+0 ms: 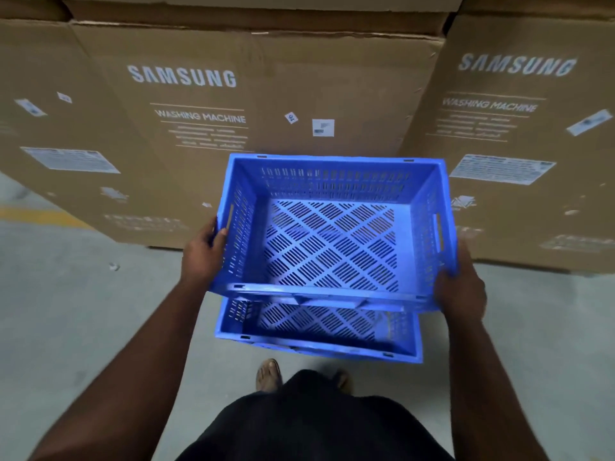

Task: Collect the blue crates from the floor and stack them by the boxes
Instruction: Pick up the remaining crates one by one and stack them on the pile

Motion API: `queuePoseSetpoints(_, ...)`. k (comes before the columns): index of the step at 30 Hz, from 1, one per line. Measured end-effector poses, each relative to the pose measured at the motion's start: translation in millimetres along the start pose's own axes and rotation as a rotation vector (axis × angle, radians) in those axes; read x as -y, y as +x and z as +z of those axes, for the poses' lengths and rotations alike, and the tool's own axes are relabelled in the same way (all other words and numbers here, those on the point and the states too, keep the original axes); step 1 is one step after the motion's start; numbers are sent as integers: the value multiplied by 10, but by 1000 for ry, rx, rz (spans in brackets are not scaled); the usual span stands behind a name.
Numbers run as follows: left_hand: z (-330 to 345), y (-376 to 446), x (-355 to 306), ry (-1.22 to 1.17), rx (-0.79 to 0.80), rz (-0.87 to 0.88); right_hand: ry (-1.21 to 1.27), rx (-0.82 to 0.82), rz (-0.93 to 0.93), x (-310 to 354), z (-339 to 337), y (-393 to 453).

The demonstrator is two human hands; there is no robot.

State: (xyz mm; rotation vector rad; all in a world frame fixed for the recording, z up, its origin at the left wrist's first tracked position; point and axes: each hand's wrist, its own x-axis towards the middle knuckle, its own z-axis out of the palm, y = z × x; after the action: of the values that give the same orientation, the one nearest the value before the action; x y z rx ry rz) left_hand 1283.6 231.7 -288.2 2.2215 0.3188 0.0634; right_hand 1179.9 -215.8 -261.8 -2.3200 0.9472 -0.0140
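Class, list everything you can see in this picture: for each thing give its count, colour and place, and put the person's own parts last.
upper crate: one, blue, held above the lower crate, in front of the boxes.
lower crate: one, blue, beneath the upper crate, its far part hidden.
boxes: at least three, brown cardboard, printed SAMSUNG WASHING MACHINE, standing behind the crates.
floor: grey, with a yellow line at the left edge.
left hand: grips the upper crate's left wall.
right hand: grips its right near corner.
feet: two, below the lower crate.
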Motion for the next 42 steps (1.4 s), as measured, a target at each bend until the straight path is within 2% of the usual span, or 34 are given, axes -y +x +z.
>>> queuePoseSetpoints(2,8,10,33,31,-24,22,51,-98,28,30,70,-84)
queuePoseSetpoints(10,-28,174,-32,22,-122,69,114,-191,72,257,70,-49)
queuePoseSetpoints(17,-46,344,-140,117,-114,47,60,-124,90,441,152,0)
queuePoseSetpoints(20,-29,342,-180,171,-106,71,-53,-26,98,452,132,52)
queuePoseSetpoints(24,-120,414,-43,164,35,66,-176,93,64,409,62,88)
queuePoseSetpoints(26,-165,386,9,256,75,78,-206,115,54,374,23,48)
queuePoseSetpoints(29,-161,217,3,467,52,121,-269,123,41,271,-4,-32)
queuePoseSetpoints(32,-148,84,-1,520,23,83,-300,114,24,160,11,-90)
queuePoseSetpoints(35,-154,76,-34,485,20,64,-285,101,-14,132,4,-55)
queuePoseSetpoints(37,-211,54,15,379,39,47,-272,103,-17,134,12,-36)
queuePoseSetpoints(40,-215,-48,206,46,133,-6,-265,80,-53,43,-3,-55)
queuePoseSetpoints(42,-243,-160,295,-242,138,-115,-248,58,-92,29,35,-66)
